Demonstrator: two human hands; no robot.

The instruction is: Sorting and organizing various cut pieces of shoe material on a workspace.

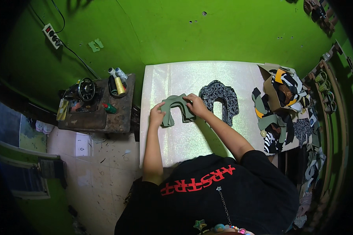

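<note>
On a white shimmery table [168,147], a loose stack of olive-green, U-shaped cut pieces [167,116] lies with its layers slightly fanned. My left hand [157,115] grips the outer edge of its left leg, fingers closed on it. At the upper right of the same stack, my right hand [196,105] pinches the edge between thumb and fingers. Just right of my right hand sits a thicker pile of black-and-white patterned U-shaped pieces [230,100], its opening toward me. Neither hand grips that pile; my right forearm passes in front of its lower left part.
A cardboard box [271,94] overflowing with scraps stands at the table's right, with more offcuts [276,125] around it. Left of the table, a wooden stand [123,113] carries a sewing machine [86,90], thread cones [119,85] and a green bottle [110,108]. Sandals [329,102] hang far right.
</note>
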